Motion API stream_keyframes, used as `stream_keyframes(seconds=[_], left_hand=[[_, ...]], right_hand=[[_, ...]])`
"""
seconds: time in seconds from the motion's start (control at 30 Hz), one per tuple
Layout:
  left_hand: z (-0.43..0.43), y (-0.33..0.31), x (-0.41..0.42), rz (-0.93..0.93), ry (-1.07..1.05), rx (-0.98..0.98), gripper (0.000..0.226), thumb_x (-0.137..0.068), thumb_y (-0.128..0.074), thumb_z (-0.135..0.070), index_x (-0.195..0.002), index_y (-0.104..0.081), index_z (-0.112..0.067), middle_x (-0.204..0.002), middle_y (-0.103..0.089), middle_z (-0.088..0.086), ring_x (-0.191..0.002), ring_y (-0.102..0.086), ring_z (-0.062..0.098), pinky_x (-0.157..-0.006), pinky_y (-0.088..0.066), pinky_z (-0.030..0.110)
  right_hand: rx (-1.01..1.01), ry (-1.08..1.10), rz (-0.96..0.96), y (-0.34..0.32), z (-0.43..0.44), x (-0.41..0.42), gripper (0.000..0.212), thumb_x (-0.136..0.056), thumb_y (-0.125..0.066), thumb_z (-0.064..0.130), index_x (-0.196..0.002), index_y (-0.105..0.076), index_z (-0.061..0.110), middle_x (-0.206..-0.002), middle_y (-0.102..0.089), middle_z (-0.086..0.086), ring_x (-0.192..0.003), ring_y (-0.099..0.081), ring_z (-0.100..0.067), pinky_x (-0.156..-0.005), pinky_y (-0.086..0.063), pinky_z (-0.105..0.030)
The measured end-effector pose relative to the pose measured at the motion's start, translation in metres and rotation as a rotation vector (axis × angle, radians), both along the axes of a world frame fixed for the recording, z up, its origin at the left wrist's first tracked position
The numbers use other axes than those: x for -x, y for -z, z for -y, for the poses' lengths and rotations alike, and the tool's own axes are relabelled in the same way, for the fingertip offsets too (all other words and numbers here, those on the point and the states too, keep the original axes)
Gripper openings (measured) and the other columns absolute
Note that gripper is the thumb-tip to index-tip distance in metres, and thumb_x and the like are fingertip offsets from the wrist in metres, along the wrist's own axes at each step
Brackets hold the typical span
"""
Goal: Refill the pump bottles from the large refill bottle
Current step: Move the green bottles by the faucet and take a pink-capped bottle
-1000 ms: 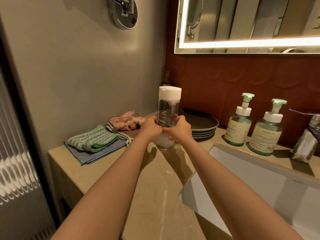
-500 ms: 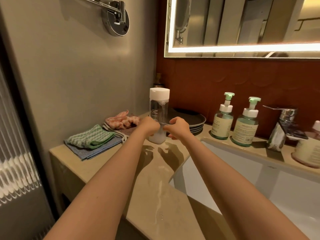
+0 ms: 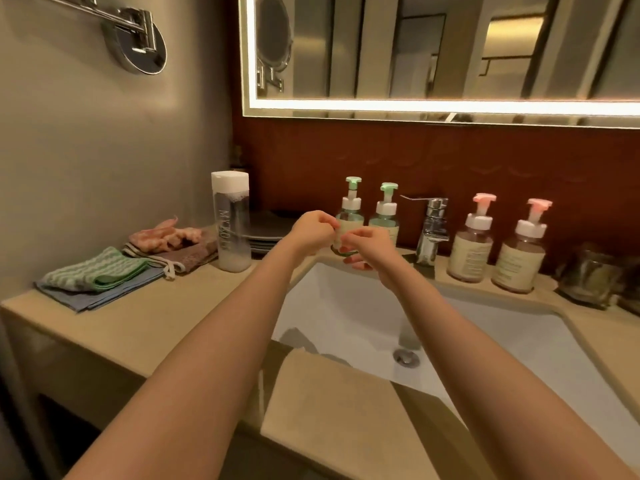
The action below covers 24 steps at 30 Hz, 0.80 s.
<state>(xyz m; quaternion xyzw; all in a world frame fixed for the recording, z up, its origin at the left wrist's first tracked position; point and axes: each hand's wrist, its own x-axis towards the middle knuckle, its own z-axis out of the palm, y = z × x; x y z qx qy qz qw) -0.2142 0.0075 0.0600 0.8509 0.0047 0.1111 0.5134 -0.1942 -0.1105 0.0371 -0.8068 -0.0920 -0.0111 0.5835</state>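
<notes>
Pump bottle [image 3: 349, 219] within both curled hands [image 3: 313, 231] [image 3: 370, 247]

Folded cloths [image 3: 100, 275] lie on the tabletop [image 3: 156, 323] well left of the left hand [image 3: 311, 232], with stacked dark plates [image 3: 265, 230] nearer it. A tap [image 3: 433, 230] stands just right of the right hand [image 3: 372, 249], and a white sink [image 3: 346, 306] lies below both.

We record: beige stone vanity counter [image 3: 156, 330], white undermount sink [image 3: 485, 341] set in its right half. Grey wall [image 3: 86, 150] left; dark red panel [image 3: 450, 161] far, under a mirror [image 3: 450, 46] with lit edge.
</notes>
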Motion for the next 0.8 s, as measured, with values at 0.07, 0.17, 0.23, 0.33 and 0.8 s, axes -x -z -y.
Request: stream_keyframes(seconds=[0.07,0.17,0.23,0.33,0.8], left_hand=[[0.029,-0.001,0.004,0.002,0.058,0.027,0.021,-0.089,-0.045,0.001,-0.097,-0.056,-0.015,-0.094,-0.054,0.002,-0.091,-0.049,0.015,-0.065,-0.041,0.022],[0.069,-0.001,0.011,-0.007,0.135,0.035,0.025,-0.089,-0.043,0.002,-0.103,-0.057,-0.013,-0.093,-0.053,0.002,-0.084,-0.048,0.013,-0.057,-0.037,0.020],[0.095,0.001,0.013,0.001,0.175,0.037,0.027,-0.089,-0.041,0.002,-0.106,-0.057,-0.011,-0.097,-0.053,0.005,-0.086,-0.047,0.014,-0.054,-0.036,0.019],[0.131,0.004,0.014,-0.003,0.237,0.039,0.028,-0.087,-0.040,0.005,-0.102,-0.056,-0.012,-0.096,-0.055,0.005,-0.081,-0.047,0.013,-0.061,-0.038,0.021],[0.241,0.028,-0.020,-0.088,0.352,0.079,0.029,-0.088,-0.048,-0.004,-0.116,-0.046,-0.013,-0.097,-0.050,0.002,-0.080,-0.047,0.011,-0.062,-0.038,0.022]], right_hand=[[-0.015,0.045,0.006,-0.004,0.030,0.009,0.015,-0.090,-0.057,0.017,-0.101,-0.064,0.011,-0.086,-0.065,-0.003,-0.064,-0.060,-0.011,-0.056,-0.046,-0.020],[-0.033,0.109,0.020,-0.004,0.071,0.019,0.010,-0.090,-0.057,0.017,-0.095,-0.064,0.013,-0.085,-0.066,-0.003,-0.063,-0.060,-0.012,-0.057,-0.048,-0.021],[-0.038,0.146,0.018,-0.003,0.096,0.026,0.009,-0.090,-0.057,0.019,-0.095,-0.064,0.014,-0.086,-0.066,-0.003,-0.064,-0.061,-0.012,-0.059,-0.048,-0.022],[-0.058,0.206,0.015,-0.001,0.129,0.033,0.010,-0.091,-0.057,0.019,-0.096,-0.064,0.013,-0.083,-0.065,0.000,-0.068,-0.060,-0.011,-0.061,-0.050,-0.022],[-0.119,0.514,-0.033,0.020,0.244,0.017,0.005,-0.091,-0.056,0.016,-0.095,-0.058,0.016,-0.102,-0.063,-0.006,-0.092,-0.061,-0.021,-0.071,-0.049,-0.029]])
